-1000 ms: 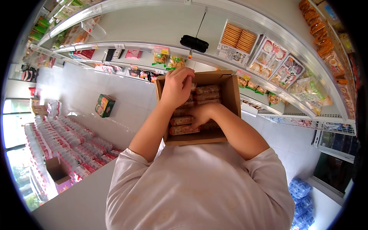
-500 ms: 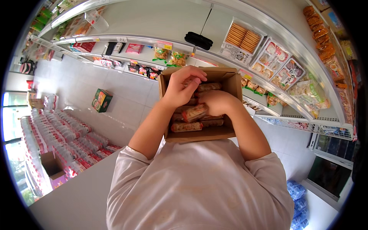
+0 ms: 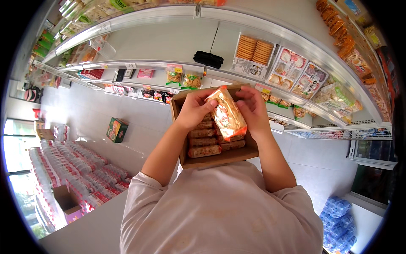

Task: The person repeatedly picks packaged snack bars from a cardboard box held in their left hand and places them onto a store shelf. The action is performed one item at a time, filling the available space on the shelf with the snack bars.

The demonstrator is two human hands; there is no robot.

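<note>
A shiny gold-and-red wrapped snack pack (image 3: 229, 113) is tilted above an open cardboard box (image 3: 198, 163). My left hand (image 3: 195, 111) grips the pack's left edge, thumb on top and fingers hidden behind it. Beside the pack's right edge is my right hand (image 3: 253, 109), its fingers apart and loosely curled; I cannot tell whether they touch the wrapper. Rows of similar small wrapped snacks (image 3: 204, 151) lie in the box, partly covered by the raised pack. The box is close against the front of my shirt.
Shop shelves (image 3: 169, 38) curve across the front, with trays of round biscuits (image 3: 253, 50) and a black object (image 3: 208, 59). A green carton (image 3: 117, 130) stands on the floor at left, near stacked bottle packs (image 3: 80, 169). Blue bottle packs (image 3: 338, 222) are at lower right.
Both hands have come up out of the box, raising the gold wrapped pack above the other snacks. The right hand has moved to the pack's right side. The view has shifted slightly.
</note>
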